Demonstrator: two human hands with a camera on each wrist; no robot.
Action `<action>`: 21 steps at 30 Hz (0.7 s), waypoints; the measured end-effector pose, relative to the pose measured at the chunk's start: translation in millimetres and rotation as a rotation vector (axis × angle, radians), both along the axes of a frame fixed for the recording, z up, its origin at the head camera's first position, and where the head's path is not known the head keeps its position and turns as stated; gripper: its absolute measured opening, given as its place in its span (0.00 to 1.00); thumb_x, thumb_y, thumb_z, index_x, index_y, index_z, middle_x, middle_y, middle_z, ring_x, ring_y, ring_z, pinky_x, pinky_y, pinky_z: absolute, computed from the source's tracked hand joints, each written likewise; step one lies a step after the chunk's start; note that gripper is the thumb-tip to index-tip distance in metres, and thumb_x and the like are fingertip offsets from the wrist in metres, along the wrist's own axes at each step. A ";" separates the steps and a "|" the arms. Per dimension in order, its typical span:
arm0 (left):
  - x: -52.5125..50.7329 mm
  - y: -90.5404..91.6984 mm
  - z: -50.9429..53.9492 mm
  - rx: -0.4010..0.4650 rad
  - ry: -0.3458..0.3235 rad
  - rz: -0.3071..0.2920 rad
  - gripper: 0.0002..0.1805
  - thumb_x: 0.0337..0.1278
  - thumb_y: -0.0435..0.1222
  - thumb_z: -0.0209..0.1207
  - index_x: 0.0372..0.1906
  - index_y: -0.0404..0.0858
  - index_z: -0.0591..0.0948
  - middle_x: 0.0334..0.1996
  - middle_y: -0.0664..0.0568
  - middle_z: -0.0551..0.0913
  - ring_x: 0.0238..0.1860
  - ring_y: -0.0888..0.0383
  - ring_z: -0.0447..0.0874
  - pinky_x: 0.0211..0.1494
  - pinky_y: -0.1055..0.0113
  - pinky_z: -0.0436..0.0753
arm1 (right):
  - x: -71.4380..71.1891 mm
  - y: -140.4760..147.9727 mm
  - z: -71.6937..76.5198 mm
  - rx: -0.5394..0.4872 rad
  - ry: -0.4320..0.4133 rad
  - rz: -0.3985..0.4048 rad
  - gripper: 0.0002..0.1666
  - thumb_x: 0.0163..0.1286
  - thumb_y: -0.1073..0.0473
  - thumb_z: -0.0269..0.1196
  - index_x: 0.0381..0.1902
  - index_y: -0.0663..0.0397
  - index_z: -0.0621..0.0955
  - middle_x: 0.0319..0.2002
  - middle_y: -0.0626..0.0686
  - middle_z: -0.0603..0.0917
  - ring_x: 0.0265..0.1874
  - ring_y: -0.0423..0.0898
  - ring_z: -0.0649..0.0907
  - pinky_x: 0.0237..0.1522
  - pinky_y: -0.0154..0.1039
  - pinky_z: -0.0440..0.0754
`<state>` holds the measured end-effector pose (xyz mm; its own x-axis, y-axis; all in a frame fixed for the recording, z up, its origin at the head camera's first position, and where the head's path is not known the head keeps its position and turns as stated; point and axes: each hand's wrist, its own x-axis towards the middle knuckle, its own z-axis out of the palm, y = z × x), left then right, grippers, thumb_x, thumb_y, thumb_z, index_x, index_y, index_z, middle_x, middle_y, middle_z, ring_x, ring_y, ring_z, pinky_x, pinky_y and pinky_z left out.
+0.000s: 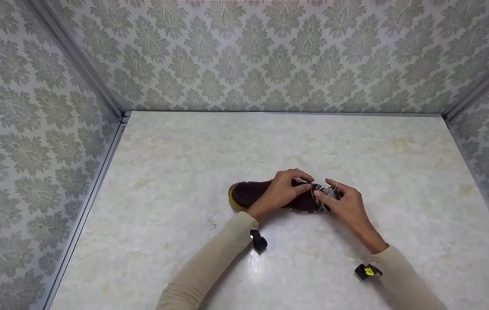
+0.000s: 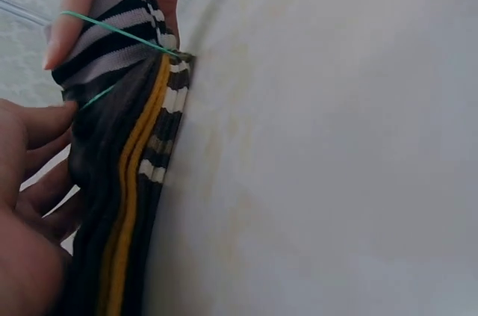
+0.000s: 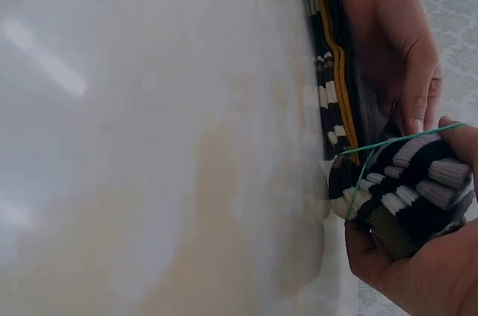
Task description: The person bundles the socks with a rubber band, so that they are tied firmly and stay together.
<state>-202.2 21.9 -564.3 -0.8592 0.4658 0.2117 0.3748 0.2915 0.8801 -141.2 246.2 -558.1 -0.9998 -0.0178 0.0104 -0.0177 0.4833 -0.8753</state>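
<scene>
A flat bundle of dark striped socks (image 1: 251,193) lies lengthwise on the table, its edges showing mustard and white bands in the wrist views. My left hand (image 1: 283,191) lies over the bundle and grips it near the right end, thumb and fingers at its side. At that end, the grey-and-black striped part (image 3: 418,159) is folded between the fingers of my right hand (image 1: 348,206). A thin green rubber band (image 2: 119,31) crosses the socks. It is stretched over my right fingers, which hold it apart round the bundle's end.
A pale marbled table (image 1: 175,150) spreads around the socks. Patterned wall panels (image 1: 253,56) stand at the back and on both sides. Small dark cameras (image 1: 259,243) sit at the sleeve cuffs. A faint squiggle mark (image 1: 212,220) shows on the tabletop left of the bundle.
</scene>
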 end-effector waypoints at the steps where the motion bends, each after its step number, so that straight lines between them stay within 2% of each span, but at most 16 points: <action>1: 1.9 -0.5 1.6 0.016 0.007 0.019 0.11 0.73 0.33 0.71 0.55 0.37 0.93 0.50 0.54 0.93 0.56 0.61 0.88 0.66 0.63 0.82 | 0.4 0.0 -0.9 0.000 0.003 -0.003 0.42 0.74 0.39 0.75 0.73 0.62 0.82 0.28 0.50 0.81 0.28 0.44 0.74 0.33 0.34 0.73; 4: 7.4 -1.7 8.5 0.052 0.041 0.058 0.09 0.74 0.33 0.70 0.53 0.37 0.93 0.50 0.55 0.93 0.56 0.61 0.88 0.67 0.56 0.83 | 1.0 -0.2 -1.9 -0.004 0.016 -0.004 0.41 0.74 0.40 0.76 0.72 0.63 0.82 0.23 0.47 0.75 0.24 0.42 0.72 0.28 0.34 0.71; 7: 12.8 -1.0 17.4 0.055 0.085 0.062 0.08 0.75 0.34 0.70 0.52 0.39 0.94 0.48 0.56 0.93 0.54 0.62 0.87 0.66 0.52 0.84 | 1.5 -1.1 -1.1 0.004 0.035 -0.002 0.40 0.74 0.41 0.76 0.72 0.64 0.82 0.23 0.47 0.75 0.23 0.41 0.72 0.28 0.34 0.70; 10: 18.7 2.0 25.5 0.054 0.089 0.027 0.06 0.75 0.34 0.70 0.49 0.39 0.94 0.45 0.55 0.93 0.49 0.63 0.88 0.59 0.58 0.86 | 1.8 -2.1 -0.8 0.027 0.056 0.002 0.40 0.74 0.43 0.76 0.72 0.64 0.82 0.27 0.51 0.81 0.24 0.42 0.74 0.29 0.33 0.71; 13: 26.1 6.6 31.1 0.032 0.055 -0.004 0.05 0.74 0.33 0.70 0.47 0.37 0.94 0.42 0.53 0.93 0.43 0.66 0.87 0.52 0.69 0.86 | 1.2 -2.7 -1.2 0.046 0.065 0.006 0.38 0.76 0.46 0.75 0.72 0.65 0.81 0.37 0.57 0.88 0.30 0.46 0.78 0.33 0.33 0.74; 15: 32.1 9.5 33.3 0.015 0.029 -0.008 0.05 0.74 0.33 0.70 0.45 0.37 0.93 0.40 0.53 0.93 0.39 0.69 0.86 0.47 0.74 0.84 | 0.6 -2.7 -0.7 0.050 0.067 0.003 0.35 0.76 0.49 0.74 0.72 0.65 0.82 0.40 0.59 0.89 0.33 0.48 0.78 0.34 0.33 0.74; 19: 44.6 13.7 29.6 -0.006 0.003 0.045 0.04 0.71 0.33 0.71 0.41 0.36 0.93 0.35 0.54 0.93 0.32 0.71 0.83 0.40 0.75 0.83 | 0.0 -2.4 -0.1 0.034 0.060 -0.009 0.34 0.77 0.50 0.74 0.71 0.65 0.82 0.32 0.55 0.85 0.29 0.47 0.76 0.33 0.34 0.73; 20: 45.7 15.7 20.5 -0.020 0.022 0.071 0.04 0.71 0.34 0.71 0.40 0.38 0.93 0.34 0.54 0.92 0.31 0.70 0.83 0.39 0.74 0.82 | 0.3 -2.3 0.2 0.026 0.054 -0.014 0.34 0.77 0.49 0.74 0.71 0.64 0.82 0.30 0.54 0.83 0.28 0.46 0.75 0.31 0.34 0.73; 21: 49.0 17.0 17.7 -0.021 0.014 0.089 0.04 0.70 0.34 0.71 0.39 0.38 0.93 0.33 0.55 0.92 0.31 0.71 0.83 0.38 0.75 0.82 | 0.4 -2.0 0.1 0.017 0.048 -0.019 0.35 0.77 0.46 0.74 0.71 0.64 0.83 0.29 0.53 0.83 0.27 0.45 0.75 0.31 0.34 0.73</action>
